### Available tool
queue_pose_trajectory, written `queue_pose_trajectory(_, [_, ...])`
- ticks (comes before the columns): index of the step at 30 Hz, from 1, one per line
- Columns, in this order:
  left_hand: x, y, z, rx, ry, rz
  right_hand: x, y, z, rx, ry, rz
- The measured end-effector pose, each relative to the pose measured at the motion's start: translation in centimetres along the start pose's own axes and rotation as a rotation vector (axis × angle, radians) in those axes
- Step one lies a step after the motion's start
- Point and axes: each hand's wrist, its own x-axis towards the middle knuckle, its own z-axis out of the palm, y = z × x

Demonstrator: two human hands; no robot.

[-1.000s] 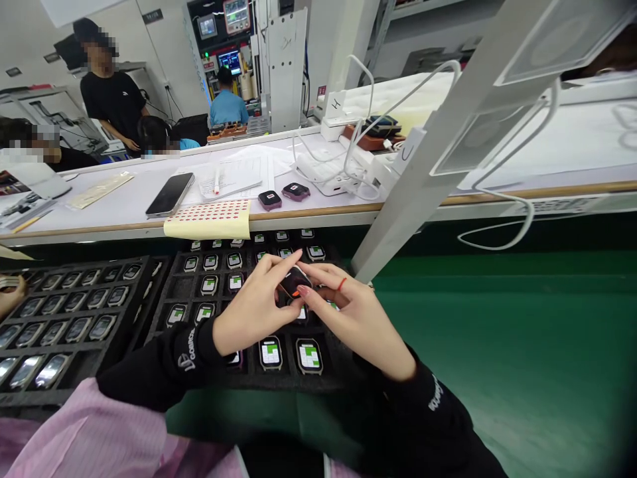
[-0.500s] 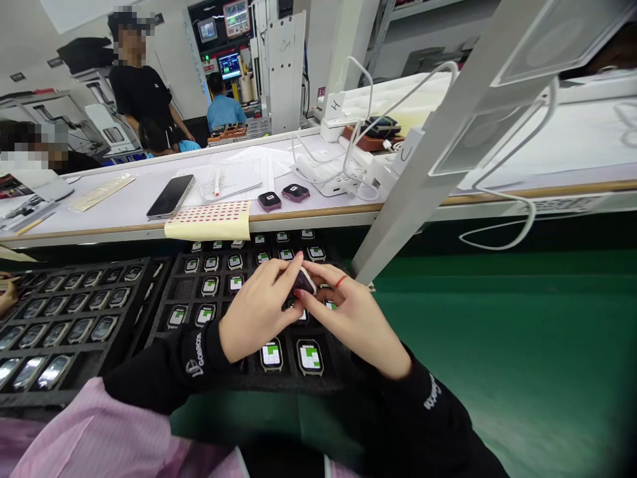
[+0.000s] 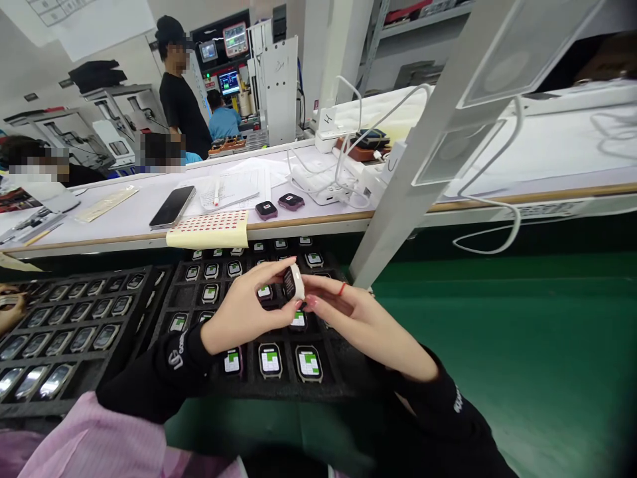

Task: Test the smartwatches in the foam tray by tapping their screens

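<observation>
My left hand pinches a strapless smartwatch between thumb and forefinger. The watch is tilted on edge, its pale side turned right and its dark screen facing left. My right hand is closed in from the right, with forefinger and thumb tips at the watch's side and lower corner. Below both hands lies a black foam tray holding rows of smartwatches, most with lit green-and-white screens, such as the watch in the front row. My hands hide part of the tray's middle.
A second tray of watches sits at left, beside another person's hand. The bench holds a phone, a red-marked sticker sheet, two dark watches and white cables. A grey post rises at right.
The smartwatch has turned, so its pale side now shows. My right hand has shifted slightly right and down, its fingers less wrapped around the watch. The view has moved a little.
</observation>
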Motion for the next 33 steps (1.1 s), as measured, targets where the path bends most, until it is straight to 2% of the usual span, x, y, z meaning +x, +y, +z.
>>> queue_pose_trajectory(3, [0.1,-0.1,-0.3,-0.373,-0.087,-0.124,0.1,-0.1,0.3,0.144,0.013,-0.007])
queue_pose_trajectory(6, [0.1,-0.4,-0.4,-0.521,-0.133,-0.150,0.2,-0.2,0.4,0.209,0.042,0.000])
queue_pose_trajectory(13, [0.0,-0.7,-0.3,-0.583,-0.144,-0.215,0.2,-0.5,0.3,0.174,0.201,-0.001])
queue_pose_trajectory(20, [-0.2,-1.3,0.6,-0.731,-0.158,-0.344,-0.3,-0.7,0.2,0.095,0.321,-0.215])
queue_pose_trajectory(23, [-0.1,-1.1,0.8,-0.762,-0.157,-0.363,-0.4,-0.8,0.2,0.119,0.327,-0.166])
queue_pose_trajectory(27, [-0.2,-1.3,0.9,-0.760,-0.191,-0.310,-0.3,-0.8,0.3,0.215,0.303,-0.050])
queue_pose_trajectory(33, [-0.3,-1.7,1.1,-0.703,-0.195,-0.195,-0.3,-0.8,1.0,0.286,0.334,-0.028])
